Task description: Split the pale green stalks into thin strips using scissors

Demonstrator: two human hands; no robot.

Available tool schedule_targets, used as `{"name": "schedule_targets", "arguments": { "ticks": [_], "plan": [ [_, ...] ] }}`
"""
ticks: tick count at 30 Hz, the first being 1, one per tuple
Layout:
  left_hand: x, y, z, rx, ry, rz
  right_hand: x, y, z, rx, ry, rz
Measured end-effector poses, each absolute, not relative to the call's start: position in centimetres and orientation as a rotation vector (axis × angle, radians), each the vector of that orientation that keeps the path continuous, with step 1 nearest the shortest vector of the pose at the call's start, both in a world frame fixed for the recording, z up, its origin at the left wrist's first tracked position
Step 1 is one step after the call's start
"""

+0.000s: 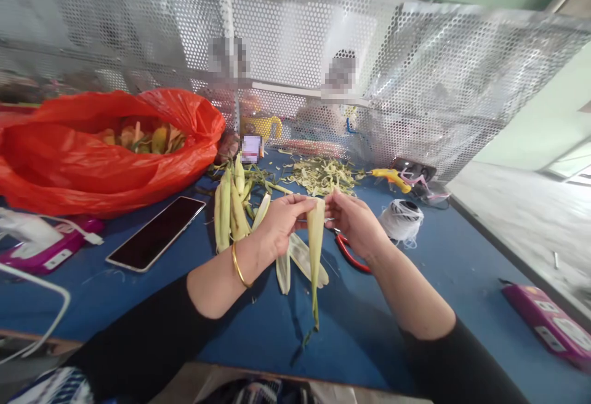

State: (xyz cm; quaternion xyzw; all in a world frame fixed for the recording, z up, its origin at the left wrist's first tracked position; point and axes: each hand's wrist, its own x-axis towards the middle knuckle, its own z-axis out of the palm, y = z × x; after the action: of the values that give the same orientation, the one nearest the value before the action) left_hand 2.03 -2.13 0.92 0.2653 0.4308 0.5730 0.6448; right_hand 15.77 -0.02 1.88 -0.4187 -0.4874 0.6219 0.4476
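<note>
A long pale yellow-green corn husk hangs over the table, its broad end up and its thin, twisted green tip pointing down. My left hand pinches its upper left edge between thumb and fingers. On the other side, my right hand is closed at the husk's upper right edge, fingertips bent. Flat pale husk pieces lie on the table beneath. A pile of uncut green husks rests left of my hands. Red-handled pliers or scissors, partly covered by my right hand, lie beside it.
Behind my hands are husk scraps. A white thread spool and yellow glue gun sit right; a phone and red plastic bag are left. Purple power strips flank the blue table. A perforated metal screen closes the back.
</note>
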Motion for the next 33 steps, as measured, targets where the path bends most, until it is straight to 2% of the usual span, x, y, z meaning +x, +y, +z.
{"name": "schedule_targets", "arguments": {
  "ticks": [4,13,27,33],
  "plan": [
    [1.9,-1.9,0.6,0.657,0.982,1.313,15.7,-0.1,1.8,-1.016,-1.262,1.569],
    [2.1,-2.1,0.7,0.778,1.054,1.249,15.6,-0.2,2.0,-1.066,-1.44,1.281],
    [2.4,-1.9,0.0,0.896,1.105,1.314,15.3,0.0,1.1,-1.012,-1.363,1.284],
    [2.6,-1.9,0.1,0.875,1.085,1.387,15.5,0.1,0.8,-0.952,-1.555,1.111]
  ]
}}
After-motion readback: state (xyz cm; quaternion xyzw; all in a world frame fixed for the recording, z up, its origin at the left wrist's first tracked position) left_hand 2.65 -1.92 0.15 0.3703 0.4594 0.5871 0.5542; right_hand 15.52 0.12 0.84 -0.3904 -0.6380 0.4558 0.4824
